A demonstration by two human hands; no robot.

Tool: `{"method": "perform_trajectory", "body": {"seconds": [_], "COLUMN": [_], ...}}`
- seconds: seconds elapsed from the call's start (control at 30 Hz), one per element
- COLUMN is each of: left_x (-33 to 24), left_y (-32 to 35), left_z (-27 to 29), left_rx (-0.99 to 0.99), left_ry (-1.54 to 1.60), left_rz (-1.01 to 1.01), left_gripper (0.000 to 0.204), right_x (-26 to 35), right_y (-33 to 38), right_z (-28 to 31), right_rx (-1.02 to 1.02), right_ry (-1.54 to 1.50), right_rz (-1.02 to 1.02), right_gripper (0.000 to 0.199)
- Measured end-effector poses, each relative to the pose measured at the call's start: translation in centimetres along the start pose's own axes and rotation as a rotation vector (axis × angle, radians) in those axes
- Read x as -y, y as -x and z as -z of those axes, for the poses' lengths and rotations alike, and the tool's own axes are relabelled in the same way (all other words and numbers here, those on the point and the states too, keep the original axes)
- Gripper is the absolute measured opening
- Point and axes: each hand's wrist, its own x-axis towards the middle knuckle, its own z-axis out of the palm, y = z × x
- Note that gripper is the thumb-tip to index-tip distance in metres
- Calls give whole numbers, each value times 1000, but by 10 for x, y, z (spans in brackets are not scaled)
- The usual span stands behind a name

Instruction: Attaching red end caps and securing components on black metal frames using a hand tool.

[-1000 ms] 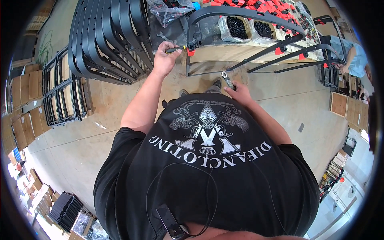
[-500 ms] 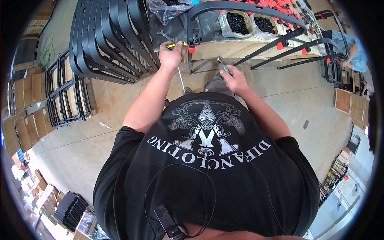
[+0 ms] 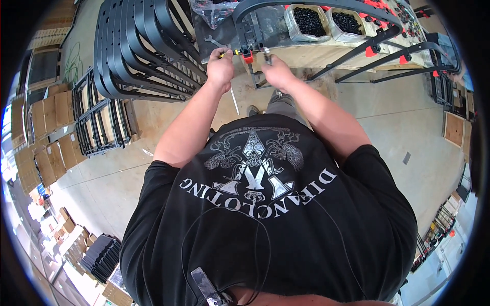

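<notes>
My left hand is closed around a tool with a yellow handle, beside a red piece on a black tubular frame. A thin silver rod hangs below that fist; whether it belongs to the same tool is unclear. Across the frame's corner, my right hand grips a ratchet wrench, its metal head up against the black bracket. The fingers hide most of its handle. A silver open-end wrench lies on the bench left of the bracket.
Black curved frames stand stacked to the left. Two bins of black parts sit on the wooden-edged bench, near red pieces. A plastic bag lies at the back. Cartons line the left; another person's arm shows far right.
My right hand has moved left and forward, bringing the ratchet wrench to the bracket. My left hand stays beside the red piece. The whole view has shifted slightly.
</notes>
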Motion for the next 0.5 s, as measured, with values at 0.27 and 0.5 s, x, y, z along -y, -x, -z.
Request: {"method": "perform_trajectory", "body": {"seconds": [0.27,0.5], "left_x": [-11,-8], "left_y": [4,4], "left_z": [0,-2], "left_rx": [-51,-56], "left_ry": [-29,-55], "left_rz": [88,76], "left_gripper": [25,21], "right_x": [46,81], "right_y": [-9,8], "right_z": [-20,4], "right_rx": [91,282], "right_ry": [422,424], "right_rz": [73,13], "right_gripper": [38,34]}}
